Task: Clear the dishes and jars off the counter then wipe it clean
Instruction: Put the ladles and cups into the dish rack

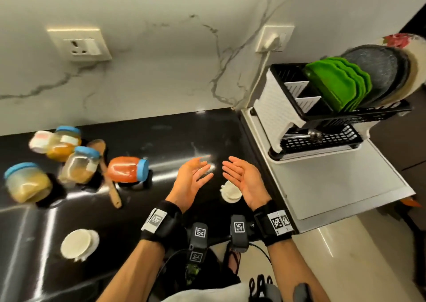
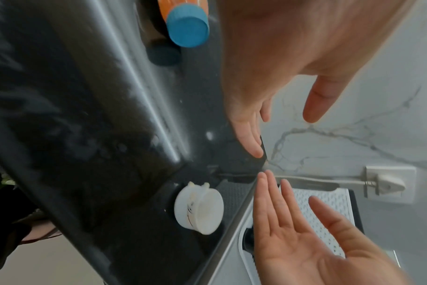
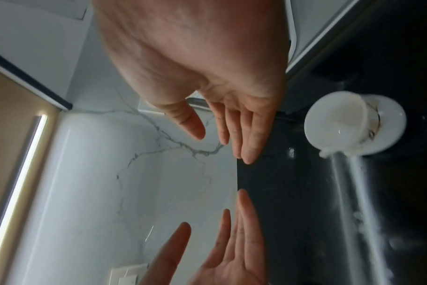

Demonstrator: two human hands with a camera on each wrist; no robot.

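Both hands hover palm-up above the black counter (image 1: 161,135), fingers straight, holding nothing: left hand (image 1: 196,177), right hand (image 1: 237,174). Below and between them a small white cup (image 1: 230,192) stands on the counter, also in the left wrist view (image 2: 199,209) and right wrist view (image 3: 341,123). An orange jar with a blue lid (image 1: 128,169) lies on its side left of the hands. Several more blue-lidded jars (image 1: 78,165) and a wooden spoon (image 1: 108,174) cluster at the far left. A white dish (image 1: 78,244) sits near the front edge.
A dish rack (image 1: 322,117) with green plates (image 1: 338,87) and a dark pan stands on a white drainboard (image 1: 334,186) at the right. The marble wall behind carries two sockets, one with a plug (image 1: 272,41). White powder smears the counter near the hands.
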